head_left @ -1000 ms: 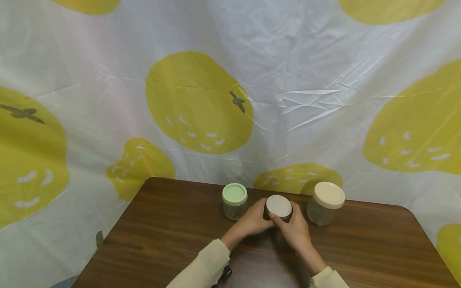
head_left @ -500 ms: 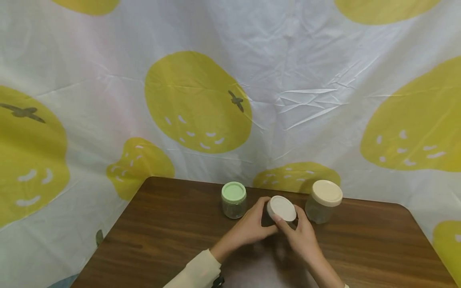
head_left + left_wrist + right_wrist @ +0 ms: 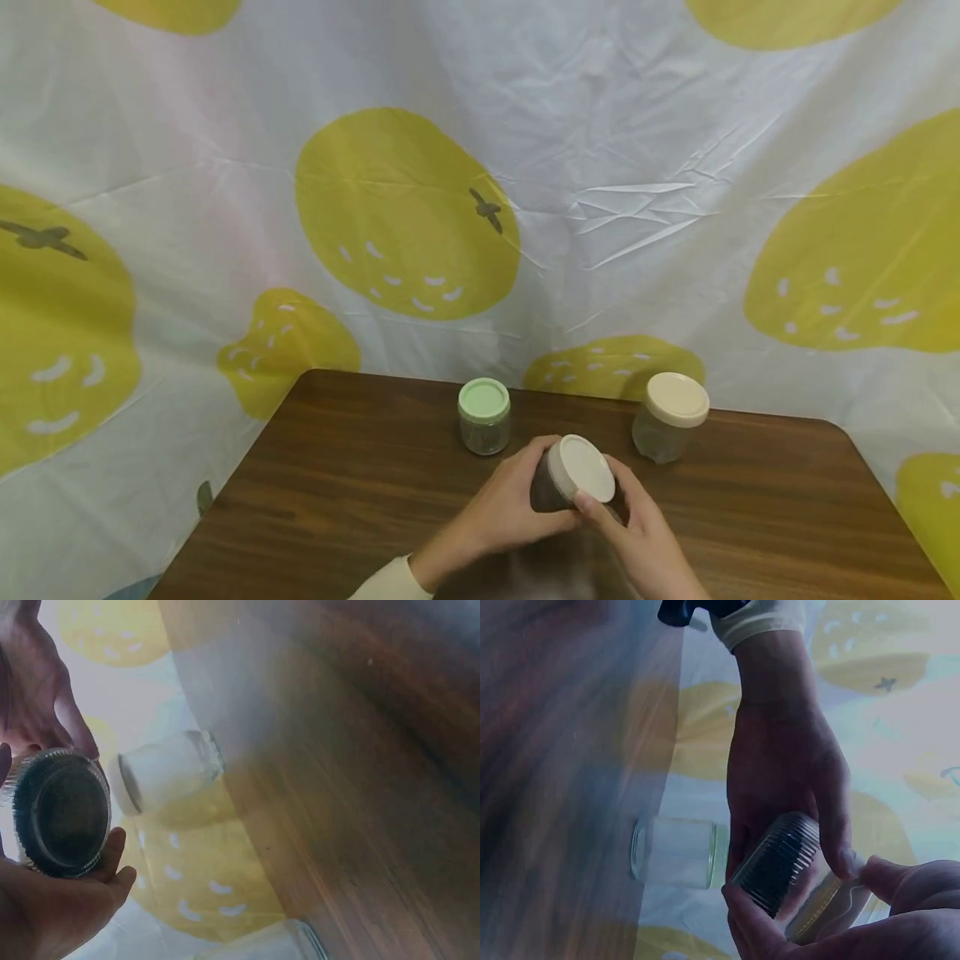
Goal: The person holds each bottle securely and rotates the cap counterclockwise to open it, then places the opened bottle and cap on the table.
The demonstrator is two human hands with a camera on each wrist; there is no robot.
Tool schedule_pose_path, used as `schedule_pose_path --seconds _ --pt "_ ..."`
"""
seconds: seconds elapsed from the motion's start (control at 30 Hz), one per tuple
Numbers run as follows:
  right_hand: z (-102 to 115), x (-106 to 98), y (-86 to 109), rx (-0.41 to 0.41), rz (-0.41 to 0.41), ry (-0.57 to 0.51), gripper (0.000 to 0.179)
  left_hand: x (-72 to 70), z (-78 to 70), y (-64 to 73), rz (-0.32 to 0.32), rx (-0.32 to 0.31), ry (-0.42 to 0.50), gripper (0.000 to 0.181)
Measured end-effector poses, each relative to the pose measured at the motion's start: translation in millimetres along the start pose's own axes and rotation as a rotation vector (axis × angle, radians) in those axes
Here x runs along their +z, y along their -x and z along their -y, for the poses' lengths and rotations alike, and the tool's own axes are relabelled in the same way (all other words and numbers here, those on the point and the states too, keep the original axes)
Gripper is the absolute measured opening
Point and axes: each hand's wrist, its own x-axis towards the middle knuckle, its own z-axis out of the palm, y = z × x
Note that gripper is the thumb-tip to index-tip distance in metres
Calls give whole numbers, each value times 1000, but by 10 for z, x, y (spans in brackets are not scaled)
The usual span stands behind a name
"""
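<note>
A small ribbed jar (image 3: 548,487), dark inside and with a white lid (image 3: 587,468), is held between both hands above the table. It leans over, its lid facing up and to the right. My left hand (image 3: 510,500) grips the jar's body; in the right wrist view its fingers curl round the ribbed side. With thumb at the near rim and fingers behind, my right hand (image 3: 645,537) holds the lid. The jar's round base (image 3: 66,814) faces the left wrist camera. Behind the hands stand a green-lidded clear jar (image 3: 484,417) and a cream-lidded jar (image 3: 670,417).
The brown wooden table (image 3: 360,467) has rounded far corners. A white curtain (image 3: 637,275) printed with yellow lemons hangs right behind its far edge. The two standing jars are near that edge, one to the left of the hands and one to the right.
Both hands have drawn the white-lidded jar down toward the body, away from the standing jars. It has gone from nearly upright to tilted.
</note>
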Motion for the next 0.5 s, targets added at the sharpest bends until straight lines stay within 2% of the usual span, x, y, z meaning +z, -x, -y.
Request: schedule_pose_path --seconds 0.13,0.27,0.37,0.5 --pt "-34 9 82 13 49 -59 57 -4 -81 120 -16 30 4 77" --pt "-120 16 114 31 103 -91 58 8 -96 257 -4 43 -3 76" --pt "-207 -21 123 37 165 -90 61 28 -99 351 5 64 -46 76" --pt "-267 -75 159 -10 240 -70 60 46 -125 422 16 98 -115 76"
